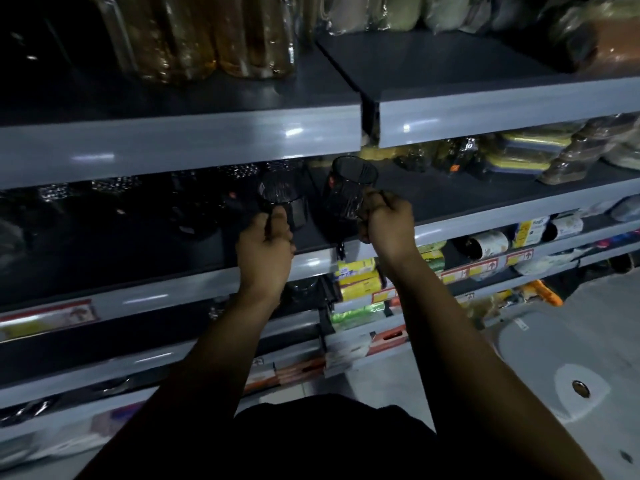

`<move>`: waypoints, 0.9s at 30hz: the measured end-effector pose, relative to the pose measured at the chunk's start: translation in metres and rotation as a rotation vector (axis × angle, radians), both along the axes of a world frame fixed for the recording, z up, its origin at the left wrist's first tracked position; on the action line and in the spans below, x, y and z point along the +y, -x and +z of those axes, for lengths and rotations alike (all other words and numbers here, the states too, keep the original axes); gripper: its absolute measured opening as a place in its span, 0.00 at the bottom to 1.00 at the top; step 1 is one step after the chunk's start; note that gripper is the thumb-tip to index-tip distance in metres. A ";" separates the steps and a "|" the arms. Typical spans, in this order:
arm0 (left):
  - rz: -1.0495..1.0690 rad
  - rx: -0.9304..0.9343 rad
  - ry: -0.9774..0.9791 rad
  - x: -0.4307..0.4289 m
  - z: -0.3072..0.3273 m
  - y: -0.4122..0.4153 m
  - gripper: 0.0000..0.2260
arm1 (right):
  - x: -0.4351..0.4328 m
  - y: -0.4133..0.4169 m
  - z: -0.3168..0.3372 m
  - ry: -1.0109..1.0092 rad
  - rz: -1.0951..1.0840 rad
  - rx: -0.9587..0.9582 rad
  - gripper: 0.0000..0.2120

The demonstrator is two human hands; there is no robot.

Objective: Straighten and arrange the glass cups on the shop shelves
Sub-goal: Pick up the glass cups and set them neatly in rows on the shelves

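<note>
Two clear ribbed glass cups with handles are held over the dark middle shelf (450, 206). My left hand (266, 242) grips the handle of the left glass cup (280, 199). My right hand (384, 220) grips the handle of the right glass cup (346, 192), which is tilted with its mouth toward the upper right. Both cups are close together, slightly apart. More glassware (117, 188) stands in a dim row at the back left of the same shelf.
The grey shelf edge above (180, 147) hangs just over the cups. Bottles of amber liquid (194, 39) stand on the top shelf. Packaged goods (530, 154) fill the right of the middle shelf. Boxes and rolls (360, 275) lie on lower shelves.
</note>
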State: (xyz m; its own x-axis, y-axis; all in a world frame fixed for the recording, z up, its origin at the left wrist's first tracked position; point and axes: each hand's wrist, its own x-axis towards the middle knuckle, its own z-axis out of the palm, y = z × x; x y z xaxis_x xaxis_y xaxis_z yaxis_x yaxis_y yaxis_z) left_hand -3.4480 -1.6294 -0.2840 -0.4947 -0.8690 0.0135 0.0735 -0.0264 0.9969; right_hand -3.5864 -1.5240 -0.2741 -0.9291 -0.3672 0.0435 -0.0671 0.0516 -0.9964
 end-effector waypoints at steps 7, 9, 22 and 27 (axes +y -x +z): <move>0.047 -0.047 0.018 -0.017 -0.016 -0.022 0.16 | -0.037 -0.032 -0.002 -0.099 0.041 0.025 0.14; 0.047 -0.050 0.019 -0.017 -0.016 -0.025 0.16 | -0.043 -0.036 -0.003 -0.129 0.041 0.023 0.14; -0.017 -0.140 0.082 -0.023 -0.011 -0.021 0.12 | -0.064 -0.047 0.000 -0.289 0.150 0.030 0.14; 0.012 -0.197 0.218 -0.027 -0.011 -0.027 0.08 | -0.068 -0.044 0.000 -0.374 0.187 0.117 0.11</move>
State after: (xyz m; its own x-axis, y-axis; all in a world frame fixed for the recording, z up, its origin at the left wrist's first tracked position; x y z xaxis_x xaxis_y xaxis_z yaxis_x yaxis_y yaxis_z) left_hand -3.4213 -1.6559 -0.2952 -0.4964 -0.8617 0.1051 -0.1227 0.1895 0.9742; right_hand -3.5420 -1.5918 -0.2738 -0.8417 -0.5395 -0.0237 -0.2206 0.3836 -0.8967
